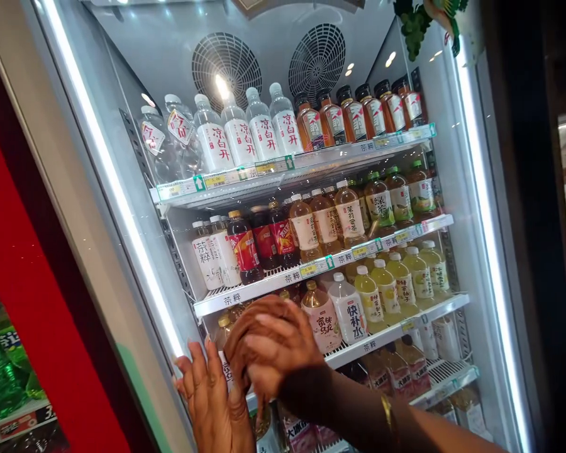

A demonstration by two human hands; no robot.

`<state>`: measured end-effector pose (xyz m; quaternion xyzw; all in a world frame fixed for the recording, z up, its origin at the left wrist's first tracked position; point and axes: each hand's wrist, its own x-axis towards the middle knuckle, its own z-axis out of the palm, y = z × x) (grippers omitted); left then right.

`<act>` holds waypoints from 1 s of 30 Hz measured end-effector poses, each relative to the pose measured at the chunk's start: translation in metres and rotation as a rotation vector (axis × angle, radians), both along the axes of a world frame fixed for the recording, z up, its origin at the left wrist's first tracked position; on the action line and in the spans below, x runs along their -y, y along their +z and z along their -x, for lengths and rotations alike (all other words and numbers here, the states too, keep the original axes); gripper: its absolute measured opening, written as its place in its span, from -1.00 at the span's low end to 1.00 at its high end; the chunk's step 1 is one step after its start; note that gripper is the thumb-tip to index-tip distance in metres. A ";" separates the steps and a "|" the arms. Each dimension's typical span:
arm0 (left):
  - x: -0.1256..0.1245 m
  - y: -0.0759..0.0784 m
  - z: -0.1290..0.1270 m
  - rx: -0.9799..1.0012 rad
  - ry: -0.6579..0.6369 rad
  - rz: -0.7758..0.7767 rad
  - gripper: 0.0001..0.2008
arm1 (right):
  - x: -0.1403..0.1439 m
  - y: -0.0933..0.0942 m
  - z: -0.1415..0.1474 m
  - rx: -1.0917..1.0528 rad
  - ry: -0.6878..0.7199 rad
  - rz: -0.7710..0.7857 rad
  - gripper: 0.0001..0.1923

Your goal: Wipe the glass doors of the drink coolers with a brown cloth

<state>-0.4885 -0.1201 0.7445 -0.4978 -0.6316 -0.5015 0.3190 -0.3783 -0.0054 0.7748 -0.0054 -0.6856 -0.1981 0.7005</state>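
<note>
Head: left hand [212, 402], right hand [274, 346] before bottles [323, 318]

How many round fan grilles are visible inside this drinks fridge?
2: the left grille and the right grille, side by side above the bottles on the top shelf. No others show.

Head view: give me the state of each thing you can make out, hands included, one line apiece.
Left hand: open, fingers extended.
Right hand: fingers bent; grip unclear.
Gold bracelet: worn on right arm.
Glass front: seemingly shut, reflecting lights.
Left light strip: lit.
Right light strip: lit.
Top-shelf clear bottles: capped, standing.
Top-shelf amber bottles: capped, standing.
Green-capped bottles: closed, standing.
</note>
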 end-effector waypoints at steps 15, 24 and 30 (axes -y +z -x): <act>-0.017 -0.014 -0.016 -0.065 0.009 0.028 -0.36 | -0.011 0.003 -0.025 0.032 -0.024 0.011 -0.83; -0.032 -0.007 -0.026 -0.103 -0.025 0.002 -0.35 | -0.037 0.018 -0.058 -0.057 -0.024 0.070 -0.88; -0.051 0.001 -0.053 -0.058 -0.060 0.034 -0.35 | -0.039 0.015 -0.064 0.100 -0.057 0.017 -0.86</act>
